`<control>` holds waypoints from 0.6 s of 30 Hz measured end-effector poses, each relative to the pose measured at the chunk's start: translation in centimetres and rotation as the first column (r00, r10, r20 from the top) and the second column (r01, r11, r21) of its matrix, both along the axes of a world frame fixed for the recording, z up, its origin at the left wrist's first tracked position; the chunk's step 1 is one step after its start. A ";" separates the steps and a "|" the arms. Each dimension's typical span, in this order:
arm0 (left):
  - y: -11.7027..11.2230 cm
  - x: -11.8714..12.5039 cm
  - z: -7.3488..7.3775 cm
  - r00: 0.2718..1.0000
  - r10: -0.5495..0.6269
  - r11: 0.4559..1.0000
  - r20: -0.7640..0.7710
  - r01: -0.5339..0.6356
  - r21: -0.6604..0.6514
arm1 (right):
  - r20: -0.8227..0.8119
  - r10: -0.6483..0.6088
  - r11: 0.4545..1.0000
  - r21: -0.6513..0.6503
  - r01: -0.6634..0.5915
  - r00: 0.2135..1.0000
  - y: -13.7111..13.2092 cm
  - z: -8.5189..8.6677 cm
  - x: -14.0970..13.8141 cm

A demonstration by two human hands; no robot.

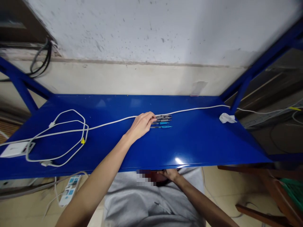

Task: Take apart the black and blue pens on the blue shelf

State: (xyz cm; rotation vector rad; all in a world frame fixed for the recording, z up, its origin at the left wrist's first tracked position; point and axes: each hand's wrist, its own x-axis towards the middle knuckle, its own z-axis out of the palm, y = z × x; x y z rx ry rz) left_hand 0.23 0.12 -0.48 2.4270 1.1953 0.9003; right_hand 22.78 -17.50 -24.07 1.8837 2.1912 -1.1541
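On the blue shelf (189, 138) several pens lie side by side in a short row. Two with grey grips (164, 120) are toward the back; a blue pen (163, 123) and another blue pen (165, 127) lie in front. My left hand (143, 122) reaches over their left ends, thumb and fingers pinched on the rearmost grey pen (163, 117); the fingertips partly hide it. Below the shelf's front edge, my right hand (169, 174) rests at my lap with curled fingers against a dark reddish object (159, 178), partly pixelated and not identifiable.
A white cable (189, 110) runs across the shelf behind the pens. Looped cable (86, 126) and a white adapter (15, 149) lie at left. Crumpled white tissue (227, 118) sits at right. A power strip (69, 190) is below left. Blue posts (243, 88) flank the shelf.
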 end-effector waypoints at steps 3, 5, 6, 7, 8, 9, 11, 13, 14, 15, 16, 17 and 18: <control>0.0 0.0 0.0 1.000 0.003 1.000 0.010 -0.003 -0.008 | 0.039 0.018 0.998 -0.055 -0.016 0.999 -0.2 -0.2 0.2; 0.0 0.0 0.0 1.000 0.003 1.000 0.023 -0.003 -0.013 | 0.036 0.037 0.997 -0.064 -0.035 0.999 -0.3 -0.2 0.3; 0.0 0.0 0.1 1.000 0.002 1.000 0.031 -0.002 -0.014 | 0.032 0.043 0.997 -0.060 -0.041 0.999 -0.4 -0.1 0.3; 0.0 0.1 0.1 0.999 0.001 1.000 0.036 0.000 -0.016 | 0.024 0.047 0.998 -0.052 -0.046 0.999 -0.4 -0.1 0.4; 0.0 0.1 0.0 0.999 0.000 1.000 0.040 0.001 -0.017 | 0.012 0.051 0.998 -0.041 -0.050 0.999 -0.4 -0.1 0.5; 0.0 0.1 0.0 0.999 0.000 1.000 0.040 0.001 -0.018 | -0.006 0.054 0.998 -0.026 -0.054 0.999 -0.4 0.0 0.5; 0.0 0.2 0.0 0.999 0.001 1.000 0.038 0.000 -0.019 | -0.052 0.063 0.998 0.018 -0.062 0.997 -0.4 0.2 0.6; 0.0 0.2 -0.1 0.999 -0.002 1.000 0.039 0.002 -0.021 | -0.097 0.075 0.995 0.074 -0.068 0.992 -0.5 0.5 0.5; 0.0 0.2 -0.1 0.999 -0.003 1.000 0.043 0.004 -0.023 | -0.113 0.081 0.993 0.096 -0.070 0.990 -0.5 0.7 0.5; 0.0 0.2 -0.1 0.999 -0.006 1.000 0.048 0.007 -0.025 | -0.125 0.086 0.991 0.115 -0.071 0.989 -0.6 0.9 0.5; 0.0 0.2 -0.1 0.999 -0.008 1.000 0.053 0.009 -0.027 | -0.129 0.088 0.989 0.128 -0.072 0.988 -0.6 1.0 0.4; 0.0 0.3 -0.1 0.998 -0.010 1.000 0.059 0.011 -0.029 | -0.129 0.091 0.988 0.135 -0.074 0.987 -0.6 1.1 0.4; 0.0 0.3 -0.1 0.998 -0.012 0.999 0.064 0.014 -0.030 | -0.125 0.094 0.987 0.139 -0.076 0.988 -0.6 1.2 0.4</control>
